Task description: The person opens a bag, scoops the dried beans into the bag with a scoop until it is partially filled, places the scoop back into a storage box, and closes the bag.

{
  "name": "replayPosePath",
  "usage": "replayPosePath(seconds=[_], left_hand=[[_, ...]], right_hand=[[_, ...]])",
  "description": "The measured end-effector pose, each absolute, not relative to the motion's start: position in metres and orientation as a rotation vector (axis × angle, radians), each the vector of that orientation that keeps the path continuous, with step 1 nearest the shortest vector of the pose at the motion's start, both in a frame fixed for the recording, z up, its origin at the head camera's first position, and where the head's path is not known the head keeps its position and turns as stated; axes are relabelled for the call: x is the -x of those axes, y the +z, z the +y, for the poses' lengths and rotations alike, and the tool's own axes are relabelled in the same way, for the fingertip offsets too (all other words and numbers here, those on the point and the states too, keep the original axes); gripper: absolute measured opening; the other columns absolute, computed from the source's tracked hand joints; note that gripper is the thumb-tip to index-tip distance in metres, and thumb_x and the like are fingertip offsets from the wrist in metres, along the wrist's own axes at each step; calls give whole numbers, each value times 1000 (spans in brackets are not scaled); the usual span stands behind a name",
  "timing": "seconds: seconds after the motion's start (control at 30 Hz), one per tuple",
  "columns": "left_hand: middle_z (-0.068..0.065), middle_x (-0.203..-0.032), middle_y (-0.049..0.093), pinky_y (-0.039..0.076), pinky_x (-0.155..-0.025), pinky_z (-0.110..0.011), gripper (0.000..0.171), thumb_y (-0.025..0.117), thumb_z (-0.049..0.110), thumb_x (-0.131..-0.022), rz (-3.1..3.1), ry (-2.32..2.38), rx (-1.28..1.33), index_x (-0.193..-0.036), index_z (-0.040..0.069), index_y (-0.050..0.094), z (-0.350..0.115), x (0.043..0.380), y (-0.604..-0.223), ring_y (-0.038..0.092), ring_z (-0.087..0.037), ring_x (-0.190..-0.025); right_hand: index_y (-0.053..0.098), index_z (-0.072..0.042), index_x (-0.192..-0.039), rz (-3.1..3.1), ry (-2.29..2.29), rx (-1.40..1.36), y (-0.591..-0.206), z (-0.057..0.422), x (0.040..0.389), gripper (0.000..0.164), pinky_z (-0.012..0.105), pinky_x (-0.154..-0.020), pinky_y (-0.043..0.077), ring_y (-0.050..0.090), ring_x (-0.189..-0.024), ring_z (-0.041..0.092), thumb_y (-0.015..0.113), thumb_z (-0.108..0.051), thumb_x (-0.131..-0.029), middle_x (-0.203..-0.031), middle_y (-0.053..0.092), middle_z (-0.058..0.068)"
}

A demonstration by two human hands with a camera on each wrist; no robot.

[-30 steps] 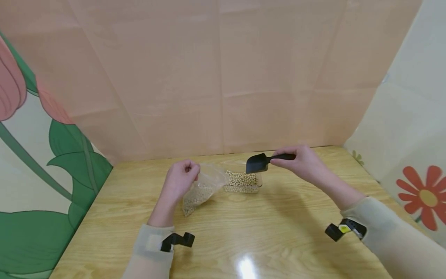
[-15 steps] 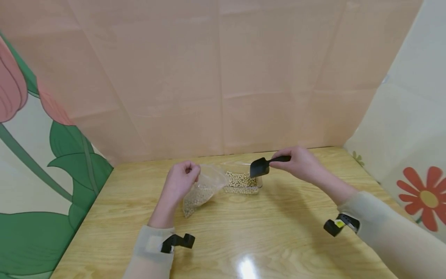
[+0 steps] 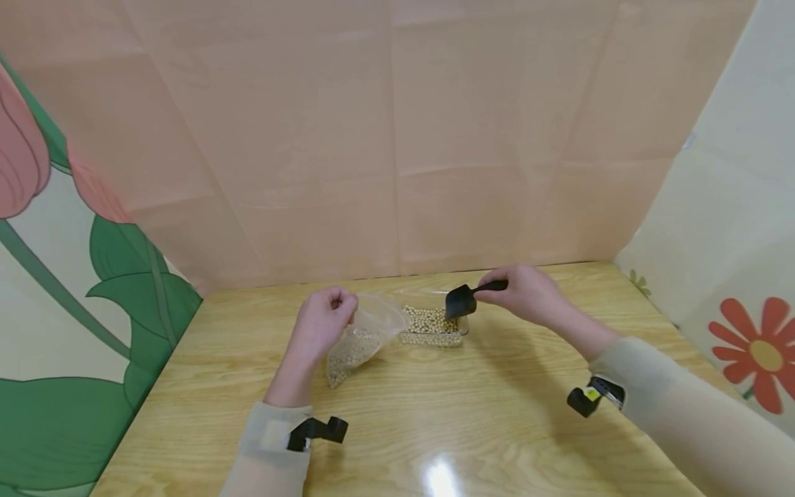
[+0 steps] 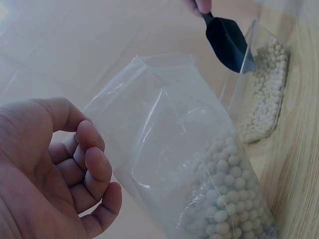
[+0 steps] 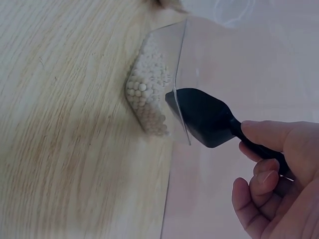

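Observation:
My left hand (image 3: 321, 321) pinches the top edge of a clear plastic bag (image 4: 164, 119), whose lower part bulges with pale round beans (image 4: 232, 194). The bag leans on the table with its mouth toward a clear box (image 3: 462, 335). More of the same beans (image 3: 428, 319) lie inside that box. With my right hand (image 3: 524, 293) I grip the handle of a small black scoop (image 5: 204, 117). The scoop's blade points down over the right end of the box, its tip just inside the rim. No beans show in the scoop's blade.
Wood-grain table (image 3: 397, 421) lies under everything. A pink sheet (image 3: 397, 138) hangs behind its back edge. Painted walls stand on both sides, with leaves (image 3: 136, 297) at left and a red flower (image 3: 760, 352) at right.
My right hand has come left and slightly down, and the scoop's blade has lowered into the right end of the box. The left hand and the bag have stayed nearly still.

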State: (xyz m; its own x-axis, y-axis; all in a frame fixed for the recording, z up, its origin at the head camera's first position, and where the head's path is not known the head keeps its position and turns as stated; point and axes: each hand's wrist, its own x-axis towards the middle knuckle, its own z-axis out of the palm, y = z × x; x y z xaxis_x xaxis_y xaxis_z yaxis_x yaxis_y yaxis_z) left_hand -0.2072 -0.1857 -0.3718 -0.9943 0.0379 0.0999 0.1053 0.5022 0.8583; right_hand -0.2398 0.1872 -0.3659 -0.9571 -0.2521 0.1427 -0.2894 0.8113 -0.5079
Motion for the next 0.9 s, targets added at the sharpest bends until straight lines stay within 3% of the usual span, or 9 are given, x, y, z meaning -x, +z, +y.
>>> replayPosePath(seconds=[0.23,0.9], left_hand=[[-10,-80,68,37,-55,-31,18,57,18,-101,-2666,-1536,124,-88,11,68,-186,208,-373,44,-18,-61],[-8,-77,67,36,-54,-31,21,58,20,-102,-2660,-1508,138,-86,12,67,-186,208,-373,43,-18,-59]], right_hand=[[86,-17,-110,-2937,755,-440,-364,178,243,21,39,-66,46,62,-72,19,84,-34,-99,-101,81,3],[86,-14,-111,-3017,599,-374,-364,158,246,23,41,-65,52,69,-79,18,81,-34,-99,-106,82,5]])
